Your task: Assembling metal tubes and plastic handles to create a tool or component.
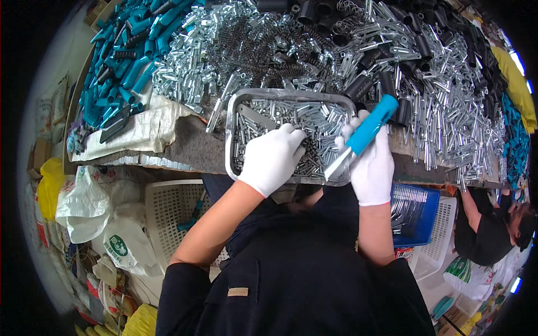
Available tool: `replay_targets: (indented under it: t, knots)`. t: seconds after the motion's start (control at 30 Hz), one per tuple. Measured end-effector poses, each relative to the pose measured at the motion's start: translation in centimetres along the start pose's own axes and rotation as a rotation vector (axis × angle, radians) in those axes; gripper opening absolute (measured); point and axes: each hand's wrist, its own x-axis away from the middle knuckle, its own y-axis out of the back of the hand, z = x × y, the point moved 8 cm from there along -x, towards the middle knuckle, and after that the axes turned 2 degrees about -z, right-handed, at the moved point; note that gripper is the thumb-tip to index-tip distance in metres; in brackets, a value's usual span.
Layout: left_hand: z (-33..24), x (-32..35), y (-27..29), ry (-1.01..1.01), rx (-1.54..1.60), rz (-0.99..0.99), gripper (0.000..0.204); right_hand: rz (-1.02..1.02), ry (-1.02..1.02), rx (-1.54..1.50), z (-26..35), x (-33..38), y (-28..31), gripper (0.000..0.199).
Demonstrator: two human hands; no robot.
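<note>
Both my hands wear white knit gloves. My right hand (pixel 372 168) is closed around a teal plastic handle (pixel 372 129) at the right rim of a metal tray (pixel 230 140). The handle tilts, its rounded end up and to the right; a pale flat piece (pixel 338 166) sticks out of its lower end. Down in the tray, my left hand (pixel 273 159) has its fingers bent together among small metal pins (pixel 322 126); whatever they pinch is hidden. A flat grey metal strip (pixel 256 116) lies on the pins just beyond that hand.
Teal handles (pixel 131 61) are heaped at the far left, dark springs (pixel 246 47) and metal rods (pixel 431 112) across the bench. Black tubes (pixel 386 84) lie beyond my right hand. Below the bench are a white basket (pixel 162 204) and a blue bin (pixel 426 215). Another person (pixel 487 227) is at right.
</note>
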Motion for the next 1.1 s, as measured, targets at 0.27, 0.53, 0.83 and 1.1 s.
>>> replay_targets:
  t: [0.27,0.53,0.83,1.1]
  knots:
    - [1.1,-1.0,1.7,0.089,0.189,-0.114,0.007,0.158,-0.313,0.069,-3.4,2.8,-1.4,0.038]
    - [0.7,-1.1,3.0,0.233,0.411,-0.04,0.02,0.186,-0.312,0.322,-4.1,2.9,-1.6,0.048]
    - [-0.3,-1.1,2.2,0.316,0.595,0.213,0.026,0.317,-0.211,0.566,-3.6,3.4,-2.3,0.052]
    - [0.4,-0.9,2.1,0.446,0.966,0.127,0.021,0.359,-0.4,0.042,-4.6,3.8,-3.1,0.041]
